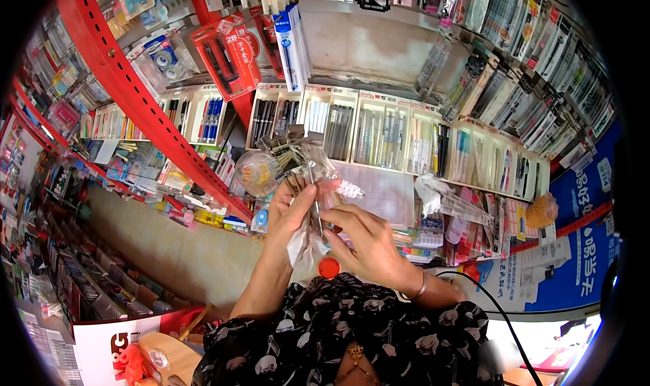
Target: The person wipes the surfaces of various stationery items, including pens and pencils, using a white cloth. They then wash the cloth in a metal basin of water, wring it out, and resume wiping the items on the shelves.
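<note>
A bundle of thin metal rods [307,223] and a crumpled white tissue [299,251] are in my left hand [285,214]. With thumb and fingertips, my right hand [368,241] pinches the lower part of one shiny metal rod [317,203]. That rod runs up past my left thumb. Just beyond my hands lies a heap of metal display hooks [290,152], partly over the pen trays. Left of the heap sits a round transparent plastic tub [258,174]. A round red object [329,268] shows below my hands.
White pen trays [383,94] filled with pens line the shelf. A transparent gridded sheet [378,188] lies before them, with a white crumpled tissue [430,193] at its right. A red slotted post [147,117] slants across the left. Packaged pens [292,46] hang above. A black cable [500,302] curves at lower right.
</note>
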A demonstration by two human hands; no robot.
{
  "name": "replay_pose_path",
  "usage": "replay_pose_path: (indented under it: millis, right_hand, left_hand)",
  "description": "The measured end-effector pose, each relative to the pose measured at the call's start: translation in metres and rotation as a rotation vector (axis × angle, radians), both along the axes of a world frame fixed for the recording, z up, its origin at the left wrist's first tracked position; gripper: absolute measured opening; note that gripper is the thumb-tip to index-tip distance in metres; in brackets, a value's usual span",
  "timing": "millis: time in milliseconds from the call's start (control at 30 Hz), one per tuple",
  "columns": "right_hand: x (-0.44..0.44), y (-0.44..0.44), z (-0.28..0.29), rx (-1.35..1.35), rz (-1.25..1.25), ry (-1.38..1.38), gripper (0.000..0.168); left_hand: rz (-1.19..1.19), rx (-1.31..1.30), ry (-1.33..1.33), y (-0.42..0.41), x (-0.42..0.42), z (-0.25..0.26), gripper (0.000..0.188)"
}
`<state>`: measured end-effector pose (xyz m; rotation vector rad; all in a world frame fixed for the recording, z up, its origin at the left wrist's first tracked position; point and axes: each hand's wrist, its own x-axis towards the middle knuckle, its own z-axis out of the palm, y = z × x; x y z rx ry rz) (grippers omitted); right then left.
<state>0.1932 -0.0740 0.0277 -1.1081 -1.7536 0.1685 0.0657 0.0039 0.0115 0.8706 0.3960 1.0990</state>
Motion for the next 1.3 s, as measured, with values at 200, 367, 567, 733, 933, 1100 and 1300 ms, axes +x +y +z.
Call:
replay_pose_path:
  millis: [200, 367, 567, 733, 933, 1100, 1300]
  right_hand:
    - [0.001, 0.002, -0.013, -0.413, -0.021, 0.394, 0.019]
    - [0.014, 0.001, -0.002, -0.687, 0.212, 0.765, 0.008]
    - [0.034, 0.003, 0.021, -0.728, 0.245, 0.886, 0.010]
    - [0.058, 0.021, 0.048, -0.603, 0.234, 1.017, 0.014]
    - [0.110, 0.062, 0.093, -0.326, 0.113, 1.005, 0.016]
    - [0.144, 0.096, 0.114, -0.215, 0.035, 1.075, 0.013]
    - [0.164, 0.121, 0.126, -0.258, 0.080, 1.189, 0.013]
  left_hand:
    - [0.059, 0.086, 0.010, -0.007, 0.014, -0.002, 0.013]
    - [0.064, 0.033, 0.053, -0.007, 0.012, 0.001, 0.014]
    - [0.129, 0.074, 0.040, 0.003, 0.008, -0.012, 0.013]
    - [0.218, 0.121, 0.113, 0.005, -0.006, -0.020, 0.010]
    - [0.239, 0.120, 0.143, 0.004, -0.015, -0.021, 0.011]
    - [0.232, 0.114, 0.143, 0.000, -0.021, -0.019, 0.010]
    - [0.264, 0.107, 0.109, -0.004, -0.029, -0.020, 0.009]
